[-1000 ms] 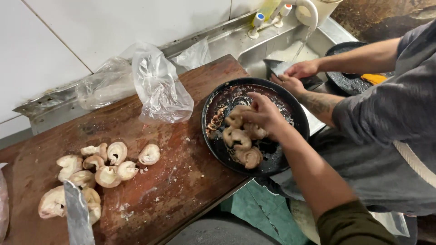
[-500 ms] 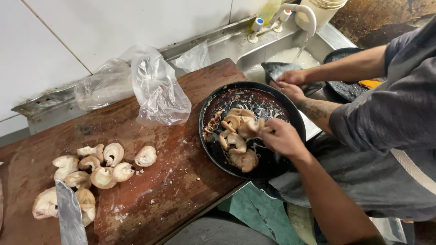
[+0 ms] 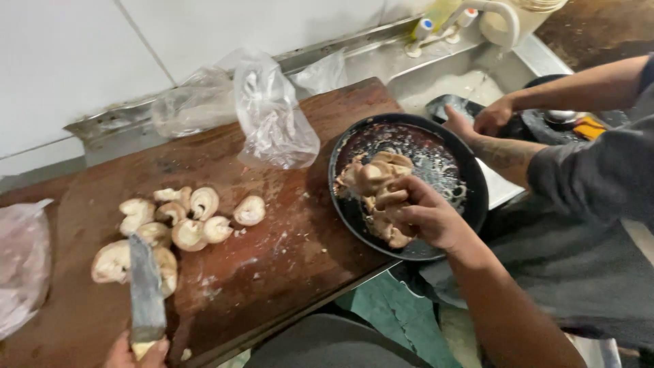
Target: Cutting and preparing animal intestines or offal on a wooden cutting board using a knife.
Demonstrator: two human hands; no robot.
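- Right hand [image 3: 426,218]: fingers closed around a clump of wet mushroom pieces [image 3: 378,187] inside the dark round pan [image 3: 470,170]. The hand enters from the lower right and rests over the pan's near half.
- Mushroom pieces in the pan: a single heap lying left of centre; the number cannot be counted, as the hand covers part of it.
- Pan: one, sitting on the right end of the wooden desk [image 3: 286,259], its far side overhanging toward the sink [image 3: 449,75]. Its inner surface is wet and smeared.
- Left hand [image 3: 136,353]: only the fingertips show at the bottom edge, clamped on the handle of one knife [image 3: 146,293].
- Knife: long axis runs almost straight away from the person, tip pointing to the far edge of the desk, leaning very slightly left. The blade lies flat over the near part of the mushroom pile.
- Halved mushrooms [image 3: 170,225]: about ten, pale, grouped on the left part of the desk; one lies a little apart to the right.
- Plastic bags: one crumpled clear bag [image 3: 272,116] stands on the far middle of the desk; a second [image 3: 187,105] lies behind it by the wall; a third [image 3: 24,266] shows at the left edge.
- Second person: two hands [image 3: 490,119] at the sink, beside the pan's far rim, in a grey sleeve [image 3: 593,177].
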